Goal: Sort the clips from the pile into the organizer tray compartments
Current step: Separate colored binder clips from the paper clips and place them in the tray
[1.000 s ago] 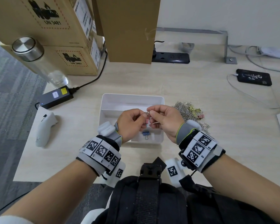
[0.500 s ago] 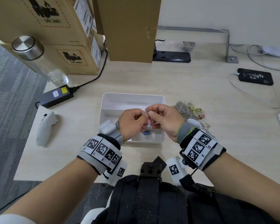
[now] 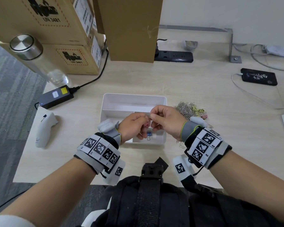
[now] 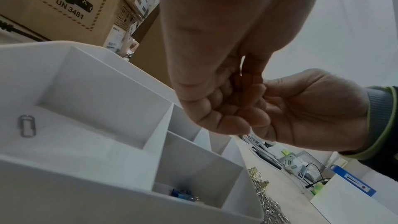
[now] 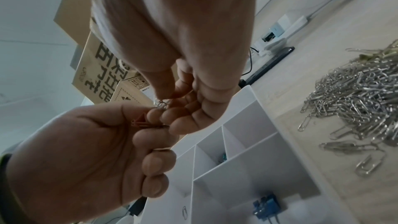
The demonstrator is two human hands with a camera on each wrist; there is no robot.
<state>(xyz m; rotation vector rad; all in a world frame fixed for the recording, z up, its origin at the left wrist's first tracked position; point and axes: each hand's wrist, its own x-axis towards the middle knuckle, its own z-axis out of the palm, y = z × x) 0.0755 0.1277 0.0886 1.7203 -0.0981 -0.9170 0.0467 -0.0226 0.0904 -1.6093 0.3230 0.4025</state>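
Both hands meet above the tray (image 3: 164,102). The left hand (image 3: 132,125) curls its fingers around a pink clip (image 5: 141,122). The right hand (image 3: 166,119) pinches its wire loop (image 5: 162,104). The pile (image 3: 186,108) lies on the tabletop (image 3: 203,153), just right of the tray.

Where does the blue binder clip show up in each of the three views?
Head: blue binder clip in the tray's near right compartment, just below the hands.
Left wrist: bottom centre, low in a near compartment.
Right wrist: bottom right, on a compartment floor.
Shared landmark: the white organizer tray.
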